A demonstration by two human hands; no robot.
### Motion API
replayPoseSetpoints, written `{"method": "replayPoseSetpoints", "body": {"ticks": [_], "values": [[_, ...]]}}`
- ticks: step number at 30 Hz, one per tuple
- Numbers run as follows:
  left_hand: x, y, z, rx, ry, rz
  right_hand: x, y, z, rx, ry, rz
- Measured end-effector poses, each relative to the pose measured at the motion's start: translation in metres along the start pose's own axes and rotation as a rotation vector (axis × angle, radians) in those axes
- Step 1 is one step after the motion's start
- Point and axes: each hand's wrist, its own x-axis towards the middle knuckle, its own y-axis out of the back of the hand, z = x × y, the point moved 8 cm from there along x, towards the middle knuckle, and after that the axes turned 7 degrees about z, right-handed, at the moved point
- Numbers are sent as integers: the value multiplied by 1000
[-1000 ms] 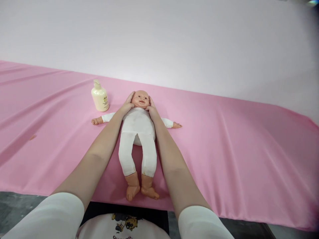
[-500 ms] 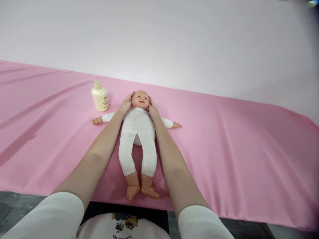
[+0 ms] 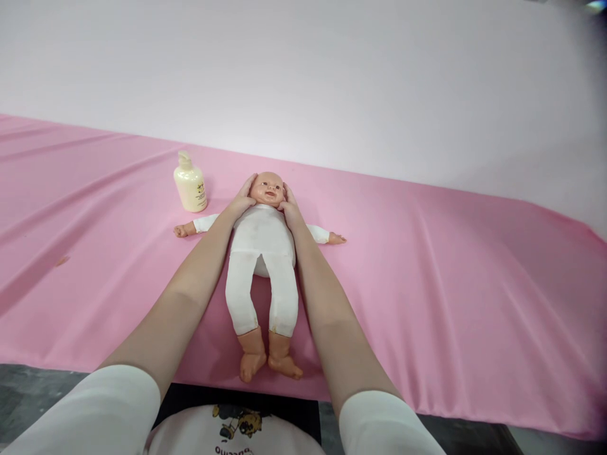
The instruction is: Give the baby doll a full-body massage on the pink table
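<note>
A baby doll [image 3: 263, 234] lies on its back on a pink cloth, its feet pointing toward me. It has a white cloth body, arms and legs, with a bare plastic head, hands and feet. Against one side of its head rests my left hand [image 3: 243, 194], fingers reaching up past the ear area and the thumb by the jaw. My right hand [image 3: 291, 203] cups the opposite side in the same way, thumb at the lower cheek. Between them the two hands hold the head. Both of the doll's arms stretch outward, partly covered by my forearms.
A cream pump bottle [image 3: 190, 186] stands upright to the left of the doll's head. The pink cloth [image 3: 403, 284] covers the table and has folds at both sides. Behind the table rises a white wall [image 3: 303, 76]. A small brownish mark [image 3: 62, 261] shows on the cloth at left.
Both thumbs have shifted inward toward the doll's jaw and lower cheeks. The doll, the bottle and my forearms stay practically where they were.
</note>
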Motion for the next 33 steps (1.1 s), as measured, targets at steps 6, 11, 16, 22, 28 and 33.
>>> {"method": "replayPoseSetpoints", "body": {"ticks": [6, 11, 16, 22, 28, 33], "values": [[-1, -1, 3, 38, -24, -22, -8, -4, -2, -74, -29, -92], [-3, -3, 2, -37, 1, 18, -7, -4, -2, -62, -34, -99], [-1, -3, -6, -136, 35, 92, -6, -2, 3, -28, -74, -87], [-8, -4, 1, -202, 107, 101, -5, -1, 4, 64, -84, -25], [-13, -4, 17, -166, 114, 169, 2, -1, 6, 110, -48, 40], [-8, 1, 23, -23, 10, 164, 3, 0, 7, -13, -11, 26]]}}
